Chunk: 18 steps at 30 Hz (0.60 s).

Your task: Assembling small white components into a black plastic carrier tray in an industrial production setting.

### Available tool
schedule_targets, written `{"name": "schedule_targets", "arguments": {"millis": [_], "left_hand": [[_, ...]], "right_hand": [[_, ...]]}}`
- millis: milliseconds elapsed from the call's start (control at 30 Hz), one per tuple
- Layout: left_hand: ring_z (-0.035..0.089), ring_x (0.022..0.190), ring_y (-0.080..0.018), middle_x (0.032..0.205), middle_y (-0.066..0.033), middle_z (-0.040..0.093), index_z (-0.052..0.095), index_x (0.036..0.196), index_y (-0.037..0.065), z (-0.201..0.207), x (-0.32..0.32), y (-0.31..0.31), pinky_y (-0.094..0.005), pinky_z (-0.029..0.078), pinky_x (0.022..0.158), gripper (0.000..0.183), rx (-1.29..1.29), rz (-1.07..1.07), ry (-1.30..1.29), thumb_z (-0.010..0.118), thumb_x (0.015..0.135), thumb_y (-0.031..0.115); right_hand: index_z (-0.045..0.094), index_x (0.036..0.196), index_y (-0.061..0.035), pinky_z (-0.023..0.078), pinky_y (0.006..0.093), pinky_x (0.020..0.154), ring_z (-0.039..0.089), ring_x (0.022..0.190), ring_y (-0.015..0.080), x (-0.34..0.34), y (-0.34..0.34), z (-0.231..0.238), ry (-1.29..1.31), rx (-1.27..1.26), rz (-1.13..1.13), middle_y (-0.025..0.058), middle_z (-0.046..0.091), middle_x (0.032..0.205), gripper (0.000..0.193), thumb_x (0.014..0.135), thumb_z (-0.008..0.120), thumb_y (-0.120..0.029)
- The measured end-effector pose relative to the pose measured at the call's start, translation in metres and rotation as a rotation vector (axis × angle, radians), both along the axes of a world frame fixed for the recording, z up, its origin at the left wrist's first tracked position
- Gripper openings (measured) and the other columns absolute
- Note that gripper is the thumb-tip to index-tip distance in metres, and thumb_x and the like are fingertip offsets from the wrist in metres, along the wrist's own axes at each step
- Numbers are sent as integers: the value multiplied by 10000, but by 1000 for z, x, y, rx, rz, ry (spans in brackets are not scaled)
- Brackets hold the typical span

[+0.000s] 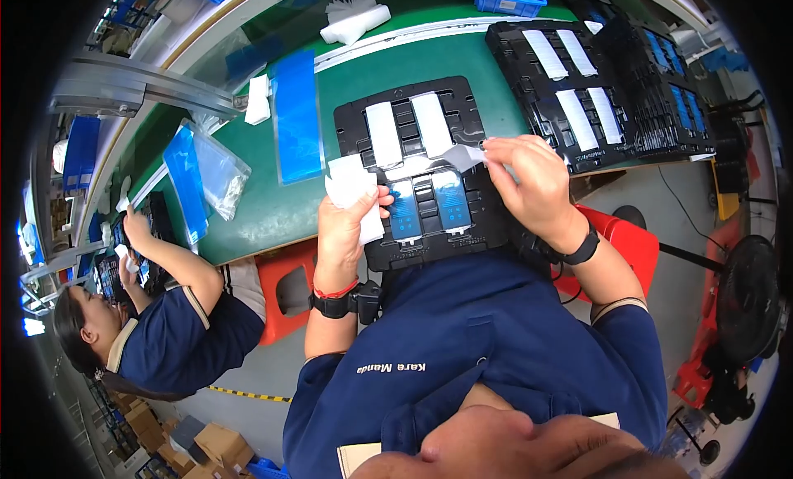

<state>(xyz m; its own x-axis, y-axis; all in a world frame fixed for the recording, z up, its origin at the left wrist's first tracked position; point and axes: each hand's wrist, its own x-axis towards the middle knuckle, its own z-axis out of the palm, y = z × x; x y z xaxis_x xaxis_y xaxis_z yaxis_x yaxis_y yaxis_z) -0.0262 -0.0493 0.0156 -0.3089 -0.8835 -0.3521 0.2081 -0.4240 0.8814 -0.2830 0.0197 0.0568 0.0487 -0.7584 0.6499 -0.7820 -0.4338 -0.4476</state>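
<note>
A black moulded tray [351, 132] lies in front of me at the green table's near edge. Two white strips [432, 125] sit in its far compartments. In the near compartments are two flat, glossy dark-blue rectangular pieces [453, 205], each with small tabs at its near end. My left hand [340, 227] is closed on a wad of white sheets [351, 182], beside the left blue piece. Over the tray's right side, my right hand [530, 182] pinches a thin greyish translucent sheet [464, 156] between thumb and fingers.
To the right stand stacked black trays [652, 87] and another tray with white strips [582, 120]. Blue film [297, 120] and a plastic bag [223, 173] lie left on the table [248, 223]. A co-worker [178, 330] sits at left. Red stools [289, 293] flank me.
</note>
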Motion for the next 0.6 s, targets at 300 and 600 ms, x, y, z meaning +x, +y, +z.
{"name": "schedule_targets", "arguments": {"millis": [300, 600], "left_hand": [[665, 744, -216, 873, -162, 654, 567, 1016, -43, -4, 1, -2, -291, 569, 602, 218, 1, 12, 13, 644, 823, 23], [664, 739, -212, 865, -158, 657, 575, 1010, -41, -6, 0, -3, -286, 568, 605, 207, 5, -1, 12, 643, 826, 25]], "right_hand": [[610, 775, 10, 509, 385, 775, 644, 884, 253, 25, 32, -47, 380, -45, 299, 145, 658, 891, 101, 701, 630, -56], [557, 710, -7, 494, 367, 793, 626, 836, 247, 26, 31, -50, 421, -44, 308, 134, 627, 814, 84, 682, 602, -71]]}}
